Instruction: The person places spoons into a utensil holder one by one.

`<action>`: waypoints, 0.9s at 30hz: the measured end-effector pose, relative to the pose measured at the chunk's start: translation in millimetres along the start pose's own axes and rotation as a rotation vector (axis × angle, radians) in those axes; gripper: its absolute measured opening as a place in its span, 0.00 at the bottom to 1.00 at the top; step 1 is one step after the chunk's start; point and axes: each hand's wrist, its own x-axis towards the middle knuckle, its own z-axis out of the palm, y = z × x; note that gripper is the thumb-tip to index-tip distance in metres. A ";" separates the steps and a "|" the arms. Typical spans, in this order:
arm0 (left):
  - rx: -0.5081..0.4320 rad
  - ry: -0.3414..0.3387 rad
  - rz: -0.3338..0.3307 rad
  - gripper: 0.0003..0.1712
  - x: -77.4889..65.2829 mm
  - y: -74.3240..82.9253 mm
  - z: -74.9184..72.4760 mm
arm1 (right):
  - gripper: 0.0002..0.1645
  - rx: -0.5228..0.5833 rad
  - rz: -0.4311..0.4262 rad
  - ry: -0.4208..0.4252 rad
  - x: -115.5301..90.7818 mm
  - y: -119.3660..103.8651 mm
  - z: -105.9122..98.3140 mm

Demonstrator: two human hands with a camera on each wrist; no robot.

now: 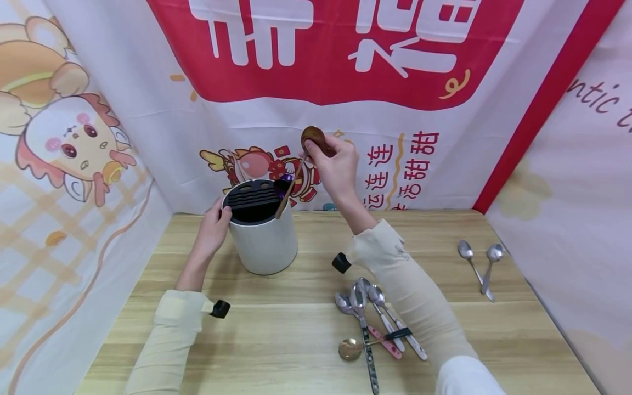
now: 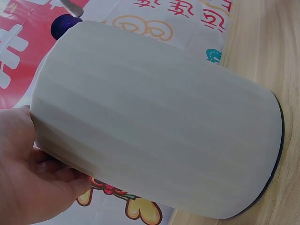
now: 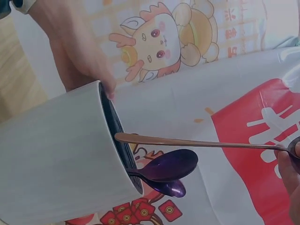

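A white round utensil holder (image 1: 266, 249) with a black slotted top stands at the back left of the table. My left hand (image 1: 212, 229) grips its rim, the thumb over the edge and the fingers against the side. Above and right of the holder, my right hand (image 1: 339, 167) pinches a copper-coloured spoon (image 3: 201, 143) by its bowl. The spoon's handle points down, its end at the holder's rim; whether it touches is hard to tell. Two purple spoons (image 3: 171, 165) stand in the holder, bowls up. Their handles are hidden inside.
Several spoons (image 1: 357, 299) lie in a pile front right of centre, with patterned handles. Among them is a gold spoon (image 1: 350, 349) with a dark handle end. Two silver spoons (image 1: 486, 269) lie crossed at the right edge. A printed cloth (image 1: 419, 192) hangs behind the table.
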 end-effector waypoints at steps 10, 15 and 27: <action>0.000 0.006 0.000 0.28 -0.6 0.3 0.6 | 0.12 -0.056 -0.062 0.022 3.2 4.6 12.4; 0.017 0.013 0.010 0.28 -0.4 1.0 0.9 | 0.11 -0.107 -0.073 0.026 2.0 10.1 19.0; 0.020 0.020 0.014 0.27 0.1 0.4 1.0 | 0.10 -0.150 -0.080 -0.076 -11.8 28.6 35.7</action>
